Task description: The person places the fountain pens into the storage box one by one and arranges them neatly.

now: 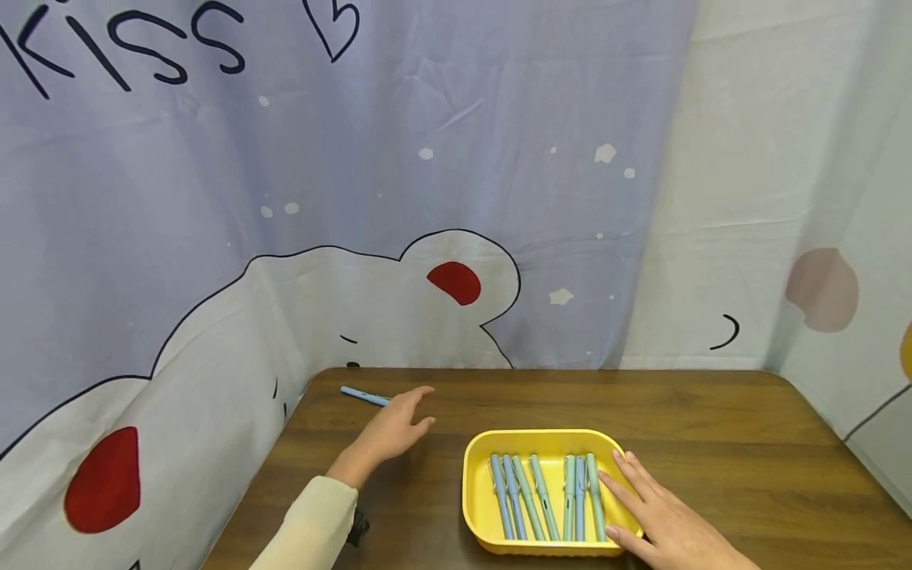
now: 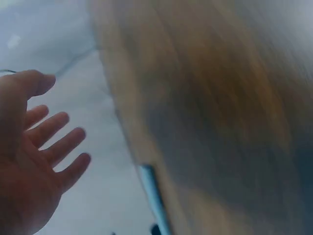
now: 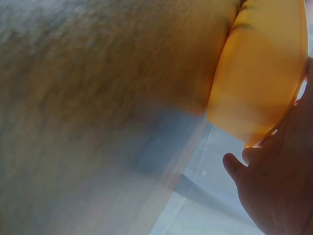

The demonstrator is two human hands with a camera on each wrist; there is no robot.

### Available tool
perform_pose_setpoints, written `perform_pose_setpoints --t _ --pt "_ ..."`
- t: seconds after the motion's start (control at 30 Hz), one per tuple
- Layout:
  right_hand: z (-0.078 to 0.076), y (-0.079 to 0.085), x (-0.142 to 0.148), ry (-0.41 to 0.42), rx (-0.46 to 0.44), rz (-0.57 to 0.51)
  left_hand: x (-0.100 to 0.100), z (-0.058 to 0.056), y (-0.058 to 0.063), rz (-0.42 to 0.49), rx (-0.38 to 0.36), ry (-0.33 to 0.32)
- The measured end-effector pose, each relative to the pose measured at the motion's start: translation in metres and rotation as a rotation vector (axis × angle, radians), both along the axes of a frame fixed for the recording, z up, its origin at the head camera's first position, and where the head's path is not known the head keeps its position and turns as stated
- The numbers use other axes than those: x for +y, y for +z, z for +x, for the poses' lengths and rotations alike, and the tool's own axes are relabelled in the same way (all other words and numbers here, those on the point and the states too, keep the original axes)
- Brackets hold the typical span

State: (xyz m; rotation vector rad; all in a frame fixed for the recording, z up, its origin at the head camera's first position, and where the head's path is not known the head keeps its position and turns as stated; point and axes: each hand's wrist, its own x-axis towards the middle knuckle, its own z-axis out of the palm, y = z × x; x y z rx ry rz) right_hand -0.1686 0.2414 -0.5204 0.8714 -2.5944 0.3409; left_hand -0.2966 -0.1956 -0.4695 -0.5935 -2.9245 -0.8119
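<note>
A blue pen [image 1: 362, 394] lies near the far left edge of the table, partly behind my left hand [image 1: 393, 431]. That hand has its fingers extended and nothing in its grasp; in the left wrist view the palm shows with fingers spread, apart from the pen [image 2: 155, 200]. Several light blue and green pens with clips lie side by side in a yellow tray [image 1: 479, 518]. My right hand [image 1: 666, 514] rests at the tray's right rim, fingers fairly straight, with fingertips reaching over it beside the rightmost green pen [image 1: 595, 495]. The right wrist view shows the tray's outer wall [image 3: 259, 68].
The brown wooden table [image 1: 727, 443] has rounded far corners. A printed curtain [image 1: 570, 198] with white bear shapes hangs right behind it and along the left side. A small dark object [image 1: 359, 528] shows under the left wrist.
</note>
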Motion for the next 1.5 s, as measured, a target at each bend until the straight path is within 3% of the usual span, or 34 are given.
perform_pose_setpoints --t 0.13,0.33,0.6,0.87,1.27,1.5 --pt "0.001 0.002 -0.001 -0.016 -0.022 0.001 -0.018 -0.012 -0.016 -0.061 0.057 0.040" --pt "0.002 0.004 -0.002 -0.048 -0.032 0.032 -0.039 -0.023 -0.032 -0.094 0.049 0.103" --pt "0.001 0.000 -0.001 -0.006 -0.018 0.002 -0.059 -0.035 -0.045 -0.171 0.047 0.164" --pt "0.000 0.000 0.001 0.011 0.041 0.029 -0.074 -0.049 -0.047 -0.225 0.071 0.229" --pt "0.001 0.000 0.000 -0.025 0.051 0.055 -0.091 -0.061 -0.052 -0.302 -0.050 0.296" --pt "-0.002 -0.003 0.002 -0.006 0.092 0.071 -0.091 -0.066 -0.048 -0.333 -0.038 0.286"
